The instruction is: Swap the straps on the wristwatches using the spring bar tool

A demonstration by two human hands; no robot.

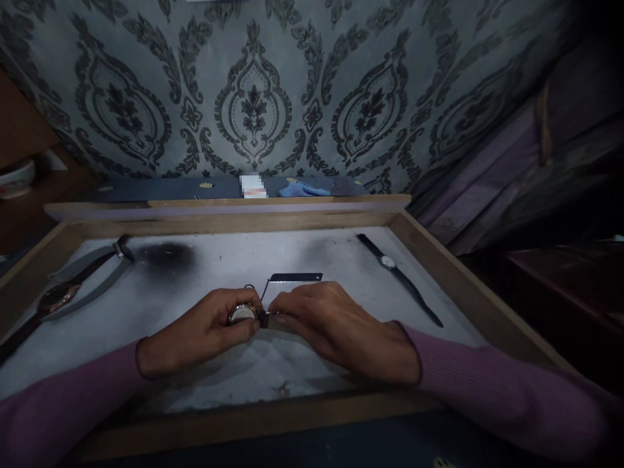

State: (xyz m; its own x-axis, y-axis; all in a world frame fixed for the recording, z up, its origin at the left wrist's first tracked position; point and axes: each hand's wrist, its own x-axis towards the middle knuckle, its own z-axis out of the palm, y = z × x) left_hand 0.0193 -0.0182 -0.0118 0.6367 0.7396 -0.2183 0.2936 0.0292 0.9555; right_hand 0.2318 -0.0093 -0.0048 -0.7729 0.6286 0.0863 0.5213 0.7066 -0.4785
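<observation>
My left hand is closed around a gold-rimmed wristwatch with a pale dial, its thumb and forefinger gripping the case. At the right side of that case a short dark piece, perhaps strap, sticks out. Fingertips of my right hand are pinched just beside it, where a thin shiny bit shows. What exactly they pinch is too small to make out. Right behind the hands lies a dark flat blade-like strip with a small hole at one end. A thin dark line runs down from its left end toward the watch.
A wooden-framed white tray surrounds the work. At its left lie a brown-strapped watch and a grey band; at its right, a small black-strapped watch. Beyond the back edge are a blue cloth and a pale blurred packet.
</observation>
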